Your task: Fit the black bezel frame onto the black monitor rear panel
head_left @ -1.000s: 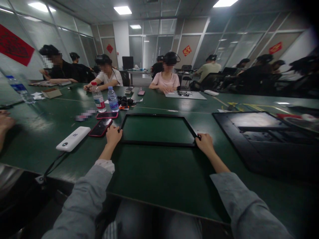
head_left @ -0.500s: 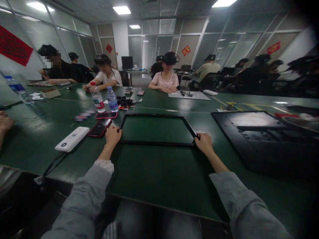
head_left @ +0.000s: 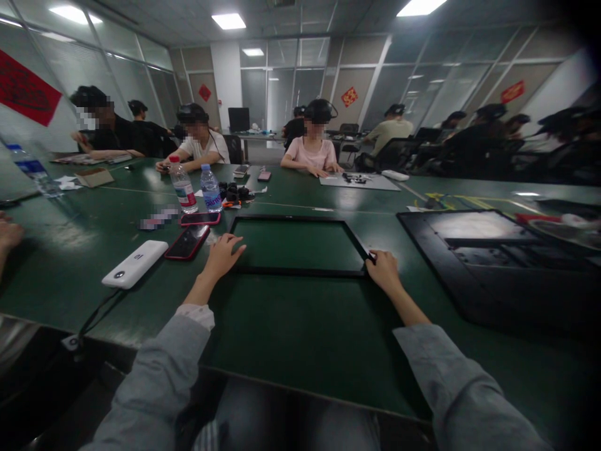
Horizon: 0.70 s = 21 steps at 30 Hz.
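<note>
Leftmost on the table (head_left: pixel 300 338), a blue-capped bottle (head_left: pixel 30 168) stands tilted in my view, and beyond it sits a small brown box (head_left: pixel 95 177) whose inside I can't see. Nearer to me lies a white power bank (head_left: pixel 135 264) with a cord at its near end, then a dark phone (head_left: pixel 188 242) with a red edge, and just behind that a second phone (head_left: pixel 201 218). A red-capped bottle (head_left: pixel 184 191) stands close behind them, with a clear bottle (head_left: pixel 211 193) beside it; I can't tell how full either is. My left hand (head_left: pixel 220 258) is at the left side of the black frame (head_left: pixel 300 272), its fingers spread apart; whether their tips touch the bar, I can't tell. That frame lies in front of me, its long near bar running between my hands. My right hand (head_left: pixel 384 269) has its fingers clamped on the right bar, near the close corner. Farther right is a large black panel (head_left: pixel 441 269), and behind it a round dish, its contents blurred.
</note>
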Available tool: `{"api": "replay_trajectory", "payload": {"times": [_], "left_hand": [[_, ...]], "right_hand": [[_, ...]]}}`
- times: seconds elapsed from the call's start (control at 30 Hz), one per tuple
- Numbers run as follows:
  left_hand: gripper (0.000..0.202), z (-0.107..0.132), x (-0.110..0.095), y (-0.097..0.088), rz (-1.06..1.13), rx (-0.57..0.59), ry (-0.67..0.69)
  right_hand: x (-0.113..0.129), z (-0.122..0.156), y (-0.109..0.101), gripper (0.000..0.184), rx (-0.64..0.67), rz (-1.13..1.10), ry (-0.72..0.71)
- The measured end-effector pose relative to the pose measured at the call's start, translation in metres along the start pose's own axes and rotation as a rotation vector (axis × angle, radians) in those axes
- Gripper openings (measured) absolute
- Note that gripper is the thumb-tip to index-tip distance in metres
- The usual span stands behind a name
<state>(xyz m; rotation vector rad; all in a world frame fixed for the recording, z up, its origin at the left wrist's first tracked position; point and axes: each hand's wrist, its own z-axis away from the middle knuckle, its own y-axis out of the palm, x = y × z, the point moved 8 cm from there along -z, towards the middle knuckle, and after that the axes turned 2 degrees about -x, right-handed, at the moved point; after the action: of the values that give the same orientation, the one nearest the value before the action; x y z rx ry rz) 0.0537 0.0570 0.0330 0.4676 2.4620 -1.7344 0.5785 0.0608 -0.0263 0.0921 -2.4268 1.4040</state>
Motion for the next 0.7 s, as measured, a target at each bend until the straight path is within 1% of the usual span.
{"api": "replay_trajectory", "payload": {"times": [0.1,0.23,0.4,0.47,0.57,0.63,0.7], "left_hand": [[0.046,0.002,-0.009,0.007,0.052,0.094,0.092],[0.057,0.004,-0.009,0.009,0.087,0.142,0.111],[0.075,0.013,-0.014,0.015,0.099,0.341,0.169],[0.084,0.016,-0.015,0.016,0.090,0.393,0.172],[0.085,0.017,-0.013,0.016,0.097,0.405,0.143],[0.078,0.015,-0.012,0.016,0.124,0.382,0.128],[0.067,0.011,-0.009,0.016,0.157,0.333,0.109]], "right_hand": [[-0.002,0.000,0.000,0.045,-0.018,-0.031,0.001],[-0.002,-0.002,-0.004,0.046,-0.048,-0.098,0.004],[-0.001,-0.003,-0.007,0.045,-0.058,-0.146,0.013],[0.000,-0.002,-0.009,0.043,-0.064,-0.157,0.010],[0.002,-0.002,-0.012,0.041,-0.077,-0.171,0.008],[0.004,-0.002,-0.013,0.041,-0.072,-0.182,0.004],[0.009,-0.001,-0.013,0.041,-0.060,-0.196,-0.021]]}}
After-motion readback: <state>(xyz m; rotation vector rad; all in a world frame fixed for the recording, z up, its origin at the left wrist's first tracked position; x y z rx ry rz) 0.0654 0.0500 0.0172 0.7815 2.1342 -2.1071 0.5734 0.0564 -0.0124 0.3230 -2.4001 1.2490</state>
